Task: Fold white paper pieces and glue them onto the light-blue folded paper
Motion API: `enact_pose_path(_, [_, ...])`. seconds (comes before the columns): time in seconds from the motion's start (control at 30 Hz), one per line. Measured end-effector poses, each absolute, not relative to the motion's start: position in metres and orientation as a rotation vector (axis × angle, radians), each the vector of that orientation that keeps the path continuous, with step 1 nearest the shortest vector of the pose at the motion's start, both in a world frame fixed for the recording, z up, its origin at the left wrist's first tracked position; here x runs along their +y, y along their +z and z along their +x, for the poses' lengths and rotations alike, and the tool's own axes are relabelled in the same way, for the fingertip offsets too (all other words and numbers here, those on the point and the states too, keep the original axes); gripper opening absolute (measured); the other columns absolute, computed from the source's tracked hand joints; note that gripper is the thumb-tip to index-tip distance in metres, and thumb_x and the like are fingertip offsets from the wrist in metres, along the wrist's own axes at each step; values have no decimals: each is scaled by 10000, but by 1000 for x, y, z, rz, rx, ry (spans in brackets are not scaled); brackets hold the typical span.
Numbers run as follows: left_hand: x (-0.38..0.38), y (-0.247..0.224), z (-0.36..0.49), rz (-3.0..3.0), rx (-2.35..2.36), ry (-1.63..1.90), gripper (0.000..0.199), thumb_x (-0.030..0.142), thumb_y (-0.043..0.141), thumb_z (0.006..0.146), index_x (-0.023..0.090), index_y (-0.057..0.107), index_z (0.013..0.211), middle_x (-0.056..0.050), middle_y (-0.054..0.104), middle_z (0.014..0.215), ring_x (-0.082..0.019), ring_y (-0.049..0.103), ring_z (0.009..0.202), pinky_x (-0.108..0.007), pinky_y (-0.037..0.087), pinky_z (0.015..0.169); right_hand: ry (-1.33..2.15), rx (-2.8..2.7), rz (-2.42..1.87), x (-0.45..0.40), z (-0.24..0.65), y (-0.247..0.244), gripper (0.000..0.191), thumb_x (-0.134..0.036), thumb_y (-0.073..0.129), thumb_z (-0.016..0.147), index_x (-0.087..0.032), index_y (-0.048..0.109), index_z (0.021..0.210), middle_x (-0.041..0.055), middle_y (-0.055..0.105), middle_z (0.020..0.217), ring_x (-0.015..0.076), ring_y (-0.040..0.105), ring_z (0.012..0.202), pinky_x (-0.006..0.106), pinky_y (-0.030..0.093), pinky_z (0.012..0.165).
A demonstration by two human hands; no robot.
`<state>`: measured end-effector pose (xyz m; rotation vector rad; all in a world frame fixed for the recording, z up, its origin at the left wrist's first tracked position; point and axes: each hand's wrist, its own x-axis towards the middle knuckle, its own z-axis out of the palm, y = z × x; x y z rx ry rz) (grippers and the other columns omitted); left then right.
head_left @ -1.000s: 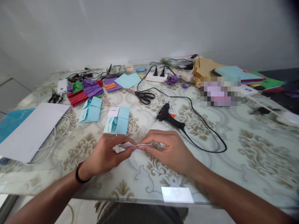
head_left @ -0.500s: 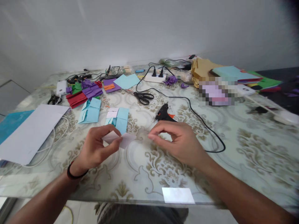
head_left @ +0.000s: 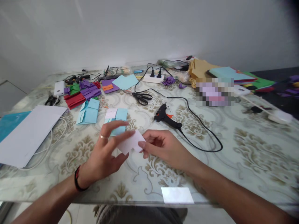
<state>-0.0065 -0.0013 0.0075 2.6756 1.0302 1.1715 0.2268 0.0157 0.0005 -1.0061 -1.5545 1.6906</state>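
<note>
Between 2 hands [head_left: 130,149], white paper [head_left: 130,143].

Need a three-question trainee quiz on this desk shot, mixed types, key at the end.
1. True or false: the glue gun lies nearer the person than the black-handled scissors.
2. Where is the small pale paper?
A) Under the glue gun
B) Between the left hand and the right hand
C) On the power strip
3. Fill in: the dark wristband is on the ____ wrist.

Key: 1 true; 2 B; 3 left.
</note>
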Motion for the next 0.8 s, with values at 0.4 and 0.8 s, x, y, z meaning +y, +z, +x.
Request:
enact_pose_path(0.4, [5,3,-6,1803,1211,733,204,401,684,973,209,754,971,-8,773,872,-159,682,810,-267,513,745,1104,-1980,-1054,14,223,1,119,-217,689,862,-183,667,750,-29,648,663,105,572,609,213,416,579])
enact_pose_path(0.8, [0,11,-1,1808,1124,557,234,369,637,985,199,787,927,-16,790,855,-168,677,789,-276,499,749,956,-2109,-964,11,222,-3,125,-165,667,798,-183,595,698,-62,533,594,81,454,550,206,343,542])
